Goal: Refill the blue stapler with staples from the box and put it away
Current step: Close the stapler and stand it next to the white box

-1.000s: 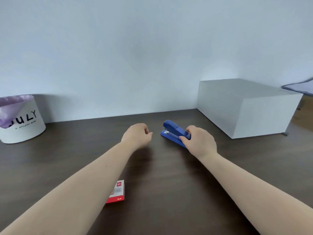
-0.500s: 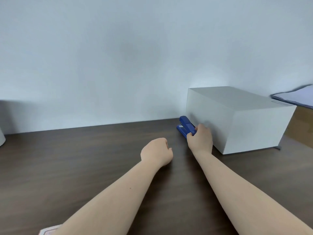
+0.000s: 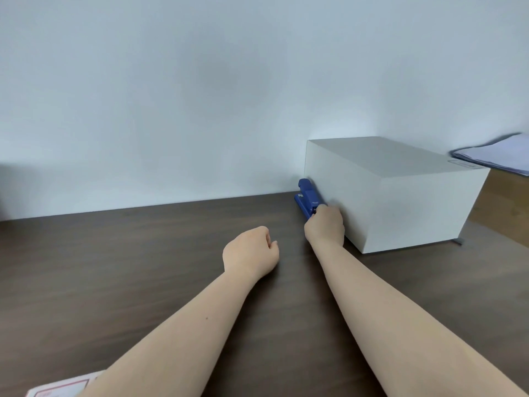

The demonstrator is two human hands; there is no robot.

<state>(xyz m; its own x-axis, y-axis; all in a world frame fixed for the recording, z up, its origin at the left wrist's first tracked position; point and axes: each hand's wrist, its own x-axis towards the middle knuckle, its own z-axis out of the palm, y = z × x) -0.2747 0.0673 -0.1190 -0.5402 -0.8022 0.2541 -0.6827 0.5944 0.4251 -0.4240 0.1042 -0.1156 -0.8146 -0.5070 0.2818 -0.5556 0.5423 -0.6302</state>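
Note:
The blue stapler [image 3: 307,197] lies closed on the dark wooden desk [image 3: 143,253], tight against the left side of a large white box [image 3: 400,196] near the wall. My right hand [image 3: 325,226] grips the stapler's near end, covering that part of it. My left hand [image 3: 252,253] rests on the desk to the left, curled into a loose fist with nothing in it. The red-and-white staple box [image 3: 61,388] shows only as a corner at the bottom left, partly hidden under my left forearm.
A stack of papers [image 3: 495,153] lies on a lower wooden surface to the right of the white box. The pale wall runs along the desk's far edge.
My right hand has slid the stapler from the desk's middle back and right until it sits against the white box. My view has shifted right; the white bin at the left left the frame.

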